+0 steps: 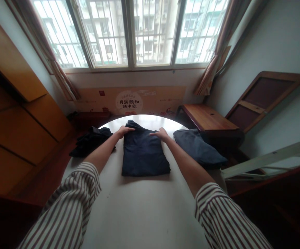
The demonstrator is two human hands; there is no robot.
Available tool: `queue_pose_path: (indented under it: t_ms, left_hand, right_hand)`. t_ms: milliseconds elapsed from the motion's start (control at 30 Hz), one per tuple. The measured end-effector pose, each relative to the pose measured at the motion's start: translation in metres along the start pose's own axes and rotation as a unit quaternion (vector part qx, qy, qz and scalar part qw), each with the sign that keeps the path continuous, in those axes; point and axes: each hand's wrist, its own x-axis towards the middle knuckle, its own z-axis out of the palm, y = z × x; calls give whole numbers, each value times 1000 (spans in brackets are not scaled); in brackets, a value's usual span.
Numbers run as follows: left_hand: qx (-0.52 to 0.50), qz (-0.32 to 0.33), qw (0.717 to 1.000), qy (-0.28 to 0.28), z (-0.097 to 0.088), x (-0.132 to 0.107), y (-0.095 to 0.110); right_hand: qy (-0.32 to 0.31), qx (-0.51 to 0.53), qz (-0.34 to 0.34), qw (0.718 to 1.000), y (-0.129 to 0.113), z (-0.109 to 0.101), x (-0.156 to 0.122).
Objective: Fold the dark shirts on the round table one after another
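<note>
nearest, two striped sleeves (69, 204) reach forward along both sides of a bare stretch of the white table (139, 214). past that stretch, the folded dark navy garment (146, 155) lies flat in the middle of the tabletop, its near edge fairly straight, its far end layered and a little uneven.

at that far end, the left hand (125, 130) touches the left corner and the right hand (160, 134) touches the right one, both with digits laid over the cloth. whether they pinch it or merely press it i cannot tell, since the underside is hidden.

the step in hand looks like squaring or turning the far edge of a fold. as i judge it, the next move calls for both hands working together, keeping the layers aligned and the cloth smooth between them.

on either side, apart from the navy garment, are a rumpled black garment heap (92, 140) to the left and a slate-blue folded garment (198, 147) to the right. beyond stand a wooden desk (207, 117) and a barred window (152, 34).
</note>
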Motion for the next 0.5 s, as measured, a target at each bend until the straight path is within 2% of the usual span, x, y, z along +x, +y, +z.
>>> queue_pose_path:
  t_ms: [67,167,233,300,367,433,500]
  left_hand:
    - [-39,29,999,-17,2,-5,5]
    - [-84,79,993,-13,3,-15,14]
    - [-126,134,983,-9,-2,-22,27]
    - [-181,212,960,-7,-11,-26,49]
    - [-222,288,932,8,-24,-30,78]
    - [-223,345,910,46,-39,-36,108]
    - [-185,398,893,99,-54,-51,129]
  right_hand:
    - [-39,40,16,998,-1,-8,1]
    - [-92,101,7,991,-4,-19,-6]
    - [-121,141,-15,982,-8,-28,-12]
    - [-137,194,-60,970,-18,-40,-16]
    - [-112,264,-141,948,-33,-58,-17]
    - [-39,315,-237,918,-52,-80,-19]
    - [34,307,-312,898,-66,-102,-26]
